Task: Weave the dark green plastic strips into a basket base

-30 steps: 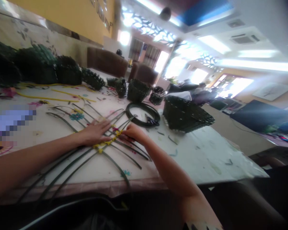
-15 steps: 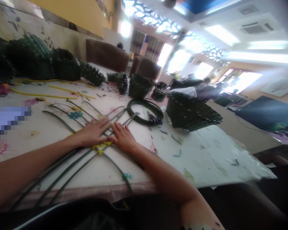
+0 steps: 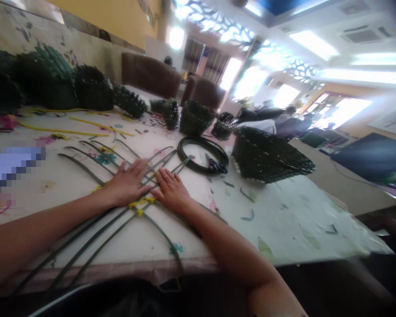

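Dark green flat strips (image 3: 108,228) cross in a loose lattice on the table, with small yellow ties (image 3: 139,212) at some crossings. My left hand (image 3: 125,185) lies flat over the lattice, fingers stretched out and thumb pointing right. Beside it, my right hand (image 3: 173,189) rests palm down on the strips, its fingers extended too. The hands cover the middle of the lattice, and their thumbs nearly meet. Several strip ends bend up beyond the hands; others hang toward the table's near edge.
A dark green coil (image 3: 182,155) lies past my right hand, with a dark-handled tool (image 3: 214,165) in it. A big woven basket (image 3: 270,154) stands farther right. Smaller baskets (image 3: 194,119) line the back. Yellow strips (image 3: 53,130) lie at left; offcuts (image 3: 247,193) litter the tablecloth.
My left fingers have drawn back slightly and spread a little more. My right hand stays nearly in place. The view has shifted slightly, so the baskets sit farther right in it.
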Motion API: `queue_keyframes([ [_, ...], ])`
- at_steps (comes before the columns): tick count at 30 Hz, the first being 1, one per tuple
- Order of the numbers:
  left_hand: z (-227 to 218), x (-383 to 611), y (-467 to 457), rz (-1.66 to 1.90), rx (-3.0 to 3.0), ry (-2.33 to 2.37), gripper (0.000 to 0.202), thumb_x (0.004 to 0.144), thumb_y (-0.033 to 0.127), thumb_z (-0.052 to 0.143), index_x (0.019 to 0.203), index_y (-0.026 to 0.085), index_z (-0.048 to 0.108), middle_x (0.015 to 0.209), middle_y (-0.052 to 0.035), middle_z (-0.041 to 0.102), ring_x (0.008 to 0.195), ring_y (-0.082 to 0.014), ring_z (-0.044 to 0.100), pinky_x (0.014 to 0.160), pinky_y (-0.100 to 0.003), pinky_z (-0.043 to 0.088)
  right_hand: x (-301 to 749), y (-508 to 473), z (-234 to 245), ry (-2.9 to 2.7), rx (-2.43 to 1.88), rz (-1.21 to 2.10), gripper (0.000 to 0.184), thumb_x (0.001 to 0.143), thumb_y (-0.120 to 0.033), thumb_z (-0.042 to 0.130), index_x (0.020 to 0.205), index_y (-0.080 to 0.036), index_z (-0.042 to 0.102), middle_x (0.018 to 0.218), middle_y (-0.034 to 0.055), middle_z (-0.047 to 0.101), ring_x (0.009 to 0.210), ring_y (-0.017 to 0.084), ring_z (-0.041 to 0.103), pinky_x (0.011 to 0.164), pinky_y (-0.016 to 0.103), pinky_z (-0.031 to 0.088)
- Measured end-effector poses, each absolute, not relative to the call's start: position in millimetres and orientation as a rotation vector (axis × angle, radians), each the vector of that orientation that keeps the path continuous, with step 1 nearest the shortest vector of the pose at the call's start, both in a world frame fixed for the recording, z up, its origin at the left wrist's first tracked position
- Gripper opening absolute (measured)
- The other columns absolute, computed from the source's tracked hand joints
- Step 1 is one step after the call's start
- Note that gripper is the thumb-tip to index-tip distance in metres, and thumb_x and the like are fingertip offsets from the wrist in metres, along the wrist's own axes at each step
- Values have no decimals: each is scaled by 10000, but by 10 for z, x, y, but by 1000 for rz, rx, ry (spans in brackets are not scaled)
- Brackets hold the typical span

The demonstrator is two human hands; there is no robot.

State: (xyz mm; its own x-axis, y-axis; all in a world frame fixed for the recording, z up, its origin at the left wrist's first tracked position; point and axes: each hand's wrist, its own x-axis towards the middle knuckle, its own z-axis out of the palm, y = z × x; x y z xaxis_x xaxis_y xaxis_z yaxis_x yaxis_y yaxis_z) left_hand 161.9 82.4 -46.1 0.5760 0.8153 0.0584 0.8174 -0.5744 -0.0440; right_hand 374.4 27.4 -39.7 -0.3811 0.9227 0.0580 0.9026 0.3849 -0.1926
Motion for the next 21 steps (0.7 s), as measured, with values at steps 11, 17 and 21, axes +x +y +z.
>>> queue_keyframes([
  [11, -425, 1638, 866, -59, -2796, -1381, 715, 1066, 529, 483, 1601, 57, 529, 1744, -259, 379, 1645, -385, 331, 1355, -636, 101, 3779, 298, -405, -2540, -1623, 212, 820, 1128, -633, 362, 1734, -83, 308, 1808, 164, 250, 1692, 306, 245, 1388, 533, 155],
  [17, -383, 1648, 909, -95, -2834, -1451, 775, 1024, 603, 544, 1623, 114, 504, 1735, -230, 413, 1615, -374, 388, 1334, -604, 226, 3782, 300, -415, -2530, -1616, 210, 812, 1121, -644, 369, 1729, -107, 332, 1800, 163, 270, 1685, 307, 268, 1383, 537, 180],
  [21, -381, 1677, 952, -153, -2829, -1473, 799, 1040, 580, 532, 1709, 168, 384, 1756, -195, 393, 1625, -366, 370, 1320, -611, 252, 3768, 287, -381, -2545, -1644, 223, 814, 1126, -627, 371, 1730, -85, 319, 1805, 162, 249, 1693, 303, 243, 1389, 538, 157],
])
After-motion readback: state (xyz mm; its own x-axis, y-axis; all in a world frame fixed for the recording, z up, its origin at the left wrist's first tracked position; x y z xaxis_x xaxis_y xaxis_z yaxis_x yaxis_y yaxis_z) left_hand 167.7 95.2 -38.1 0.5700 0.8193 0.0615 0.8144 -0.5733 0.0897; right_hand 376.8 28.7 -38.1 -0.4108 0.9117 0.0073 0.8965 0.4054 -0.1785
